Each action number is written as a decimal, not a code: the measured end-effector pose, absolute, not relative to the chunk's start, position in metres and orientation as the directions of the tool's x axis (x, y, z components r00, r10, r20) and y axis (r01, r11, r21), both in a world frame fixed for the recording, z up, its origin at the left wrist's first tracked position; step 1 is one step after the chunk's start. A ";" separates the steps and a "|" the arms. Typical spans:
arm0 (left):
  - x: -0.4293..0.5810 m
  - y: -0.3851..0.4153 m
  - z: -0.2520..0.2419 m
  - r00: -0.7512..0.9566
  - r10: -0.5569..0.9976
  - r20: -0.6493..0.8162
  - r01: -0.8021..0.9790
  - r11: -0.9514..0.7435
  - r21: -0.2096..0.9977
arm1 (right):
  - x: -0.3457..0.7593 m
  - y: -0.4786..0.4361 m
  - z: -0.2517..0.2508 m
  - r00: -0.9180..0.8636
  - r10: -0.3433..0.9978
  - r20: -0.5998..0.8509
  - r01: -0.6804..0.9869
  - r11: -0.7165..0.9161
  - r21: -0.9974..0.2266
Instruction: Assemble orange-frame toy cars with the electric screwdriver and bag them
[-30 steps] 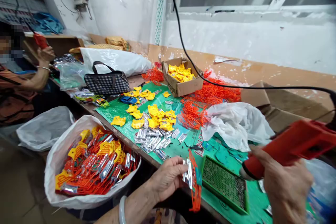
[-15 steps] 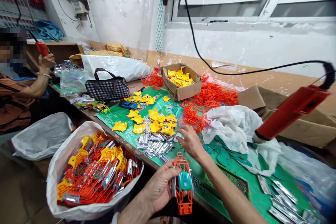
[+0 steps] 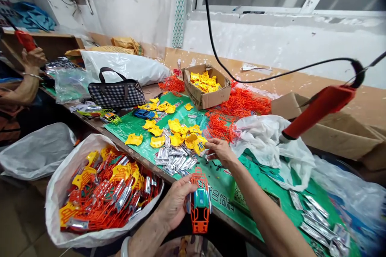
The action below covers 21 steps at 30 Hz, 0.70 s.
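Observation:
My left hand (image 3: 177,200) is closed around an orange plastic toy car frame (image 3: 199,225), which has a teal-green piece (image 3: 201,197) in its middle and silver strips along its sides. My right hand (image 3: 221,151) reaches to the pile on the table, its thumb and fingers pinching the edge of a yellow toy car body part (image 3: 199,144) with dark markings. Several more yellow parts (image 3: 157,141) lie around it. Shiny silver pieces (image 3: 177,164) are heaped just below the yellow ones.
A white sack (image 3: 54,213) of orange, yellow and silver assemblies stands at left. Behind are a cardboard box (image 3: 208,99) of yellow parts, orange frames (image 3: 223,124) and a checkered bag (image 3: 117,94). A red electric screwdriver (image 3: 319,112) hangs at right. Another person's hand (image 3: 34,57) shows far left.
My right hand has moved onto a yellow part and taken its edge. The left hand still holds the orange frame. The view has shifted a little.

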<state>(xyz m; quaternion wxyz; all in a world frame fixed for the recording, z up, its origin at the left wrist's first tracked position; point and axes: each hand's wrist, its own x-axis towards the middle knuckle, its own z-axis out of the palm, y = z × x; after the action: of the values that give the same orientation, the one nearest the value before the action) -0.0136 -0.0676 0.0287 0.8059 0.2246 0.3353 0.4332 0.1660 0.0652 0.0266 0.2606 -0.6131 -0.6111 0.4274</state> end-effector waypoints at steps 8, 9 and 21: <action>-0.014 -0.066 0.026 0.343 0.864 -0.369 -0.551 0.503 0.666 | 0.182 0.027 0.017 -0.025 0.947 -0.320 0.709 -0.209 -0.674; -0.014 -0.066 0.027 0.336 0.863 -0.379 -0.545 0.506 0.669 | 0.181 0.025 0.018 -0.023 0.953 -0.302 0.751 -0.183 -0.634; -0.025 -0.077 0.035 0.375 0.877 -0.300 -0.518 0.467 0.717 | 0.163 0.009 0.031 -0.121 0.974 -0.191 0.913 0.034 -0.407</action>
<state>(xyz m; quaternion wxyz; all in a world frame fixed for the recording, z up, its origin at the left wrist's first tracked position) -0.0248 -0.0770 0.0347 0.7858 0.2642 0.3403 0.4437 0.1630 0.0090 0.0314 0.0697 -0.6592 -0.7156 0.2202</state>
